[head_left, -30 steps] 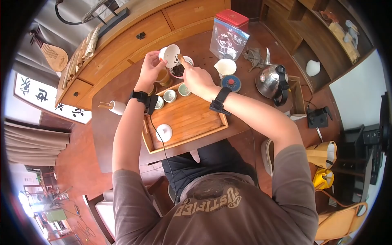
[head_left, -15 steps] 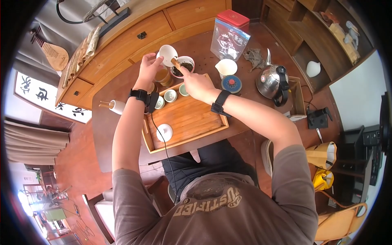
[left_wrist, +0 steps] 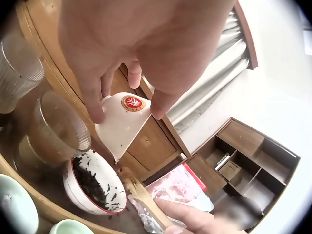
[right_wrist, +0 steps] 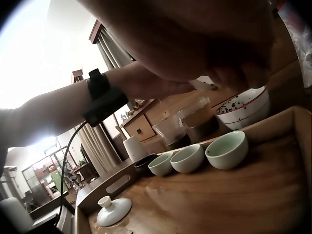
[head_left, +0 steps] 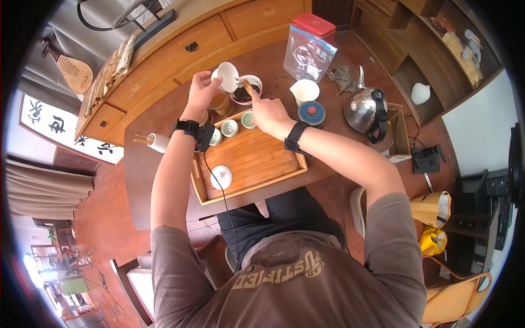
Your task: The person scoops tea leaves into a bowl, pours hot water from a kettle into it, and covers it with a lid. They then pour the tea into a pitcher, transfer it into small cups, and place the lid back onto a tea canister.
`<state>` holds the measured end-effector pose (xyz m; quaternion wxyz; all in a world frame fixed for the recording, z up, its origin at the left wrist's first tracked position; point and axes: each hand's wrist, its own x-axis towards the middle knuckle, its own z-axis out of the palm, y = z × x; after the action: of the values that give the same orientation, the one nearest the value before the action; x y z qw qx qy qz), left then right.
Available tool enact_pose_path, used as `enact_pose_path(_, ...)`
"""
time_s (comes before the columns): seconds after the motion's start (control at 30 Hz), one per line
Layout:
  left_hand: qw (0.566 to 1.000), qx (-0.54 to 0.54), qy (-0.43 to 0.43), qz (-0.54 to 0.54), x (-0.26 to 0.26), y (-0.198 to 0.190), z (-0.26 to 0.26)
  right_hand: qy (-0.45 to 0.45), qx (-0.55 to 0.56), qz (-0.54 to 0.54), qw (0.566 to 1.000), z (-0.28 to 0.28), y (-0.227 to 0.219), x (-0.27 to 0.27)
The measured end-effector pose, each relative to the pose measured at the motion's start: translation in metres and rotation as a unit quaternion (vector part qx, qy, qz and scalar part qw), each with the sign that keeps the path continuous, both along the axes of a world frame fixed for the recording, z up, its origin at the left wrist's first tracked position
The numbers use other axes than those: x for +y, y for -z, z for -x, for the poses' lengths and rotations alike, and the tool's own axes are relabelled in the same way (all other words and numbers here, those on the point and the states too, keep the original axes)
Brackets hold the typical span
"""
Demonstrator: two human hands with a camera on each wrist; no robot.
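My left hand (head_left: 203,94) holds a white gaiwan cup (head_left: 225,76) by its rim, fingers on one side and thumb on the other. The cup is tipped over, its red emblem showing in the left wrist view. Below its lip stands a white bowl with a red rim (left_wrist: 80,197), dark wet tea leaves (left_wrist: 90,187) inside. My right hand (head_left: 269,116) grips a flat wooden stick (left_wrist: 148,202), index finger along it, its tip by the cup's mouth and over the bowl. In the right wrist view that hand hides the stick.
Several pale green teacups (right_wrist: 227,150) line the far side of the wooden tray (head_left: 257,158), and a white lid (head_left: 221,177) lies on it. Glass cups (left_wrist: 63,129) stand beside the bowl. To the right are a white pitcher (head_left: 304,92), a round blue item (head_left: 311,112) and a steel kettle (head_left: 361,113).
The stick's tip was at the cup's mouth and now lies lower, over the bowl. The cup's tilt has shifted slightly, and leaves once seen inside it are mostly gone from view.
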<state>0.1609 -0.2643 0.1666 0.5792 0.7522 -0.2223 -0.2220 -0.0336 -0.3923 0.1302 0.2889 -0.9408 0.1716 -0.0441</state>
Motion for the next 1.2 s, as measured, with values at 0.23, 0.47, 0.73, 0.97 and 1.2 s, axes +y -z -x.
enact_pose_path(0.23, 1.000, -0.008, -0.010, -0.029, -0.003, -0.008, 0.006, -0.005, -0.033, -0.019, 0.999, 0.002, -0.016, 0.005)
enact_pose_path(0.47, 0.999, 0.004, -0.033, -0.010, 0.000, 0.003, -0.003, 0.027, -0.009, -0.058, 0.998, 0.005, -0.015, 0.005)
enact_pose_path(0.73, 0.999, 0.013, -0.037, -0.007, 0.003, 0.012, -0.012, 0.051, -0.007, -0.078, 0.996, -0.013, 0.017, 0.002)
enact_pose_path(0.97, 0.998, 0.009, -0.035, -0.045, 0.004, -0.005, 0.005, 0.022, -0.066, -0.093, 0.993, -0.004, -0.002, 0.006)
enact_pose_path(1.2, 0.998, -0.021, -0.049, -0.023, 0.002, 0.010, -0.008, 0.064, 0.011, -0.093, 0.994, -0.005, 0.007, 0.005)
